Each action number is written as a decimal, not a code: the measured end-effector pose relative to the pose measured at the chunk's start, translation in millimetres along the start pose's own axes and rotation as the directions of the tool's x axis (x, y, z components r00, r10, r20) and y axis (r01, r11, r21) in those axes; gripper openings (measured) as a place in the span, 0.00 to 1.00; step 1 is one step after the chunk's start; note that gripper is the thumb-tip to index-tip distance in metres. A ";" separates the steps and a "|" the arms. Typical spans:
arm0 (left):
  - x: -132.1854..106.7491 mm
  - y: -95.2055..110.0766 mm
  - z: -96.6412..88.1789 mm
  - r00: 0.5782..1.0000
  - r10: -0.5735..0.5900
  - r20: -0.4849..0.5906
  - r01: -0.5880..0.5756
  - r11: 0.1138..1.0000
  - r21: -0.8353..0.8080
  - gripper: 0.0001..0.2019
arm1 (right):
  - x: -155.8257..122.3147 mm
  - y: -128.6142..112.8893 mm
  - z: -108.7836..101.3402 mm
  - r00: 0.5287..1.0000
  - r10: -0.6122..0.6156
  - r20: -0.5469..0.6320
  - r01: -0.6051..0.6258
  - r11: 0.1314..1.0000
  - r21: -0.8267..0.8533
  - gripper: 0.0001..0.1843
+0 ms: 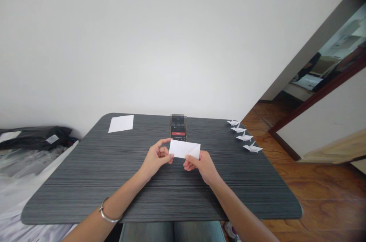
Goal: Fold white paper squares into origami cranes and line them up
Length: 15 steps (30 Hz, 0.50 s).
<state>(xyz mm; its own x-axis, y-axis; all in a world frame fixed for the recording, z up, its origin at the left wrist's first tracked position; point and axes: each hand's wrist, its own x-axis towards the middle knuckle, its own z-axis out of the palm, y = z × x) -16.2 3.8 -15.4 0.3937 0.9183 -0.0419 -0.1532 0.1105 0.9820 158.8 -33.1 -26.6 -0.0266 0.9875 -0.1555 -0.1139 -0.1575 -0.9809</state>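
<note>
A folded sheet of white paper (183, 148), now a small rectangle with a diagonal crease near its right end, is held up above the table between both hands. My left hand (156, 158) pinches its left end, thumb at the lower corner and index finger at the upper one. At the lower right, my right hand (203, 165) grips the paper with the thumb on its front face and the fingers curled behind. Just beyond the paper stands a phone (178, 133) with a lit screen, its lower edge close to the paper's top.
The dark wood-grain table (137, 196) meets a white wall. White paper sheets (121, 123) lie at the back left. Several folded paper cranes (244, 137) line the right edge. Black plastic bags (34, 137) lie left of the table, and a wooden floor (309, 188) shows to the right.
</note>
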 end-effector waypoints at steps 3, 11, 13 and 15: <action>-0.7 3.1 -1.4 1.000 0.007 -0.018 -0.007 1.000 0.021 0.29 | -0.1 -1.1 -0.1 1.000 0.005 -0.021 -0.005 1.000 0.015 0.15; -0.2 7.1 -6.4 0.997 0.002 -0.077 -0.004 0.999 -0.036 0.27 | -1.2 -3.2 -0.9 0.998 -0.007 -0.067 0.009 0.999 0.034 0.15; 0.0 4.9 -4.4 0.999 0.000 -0.038 -0.001 1.000 -0.020 0.21 | -1.6 -2.8 0.4 0.998 -0.010 -0.060 0.012 0.999 0.040 0.15; 0.1 1.1 0.0 0.998 -0.023 0.064 0.020 0.999 0.047 0.15 | -2.2 -2.0 2.8 1.000 -0.013 -0.028 0.014 0.999 0.036 0.14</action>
<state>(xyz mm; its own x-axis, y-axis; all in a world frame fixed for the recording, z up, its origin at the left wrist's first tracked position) -16.4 4.0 -14.3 0.4541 0.8894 -0.0523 -0.1027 0.1105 0.9886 156.3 -34.9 -23.9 0.0032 0.9893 -0.1457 -0.1502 -0.1436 -0.9782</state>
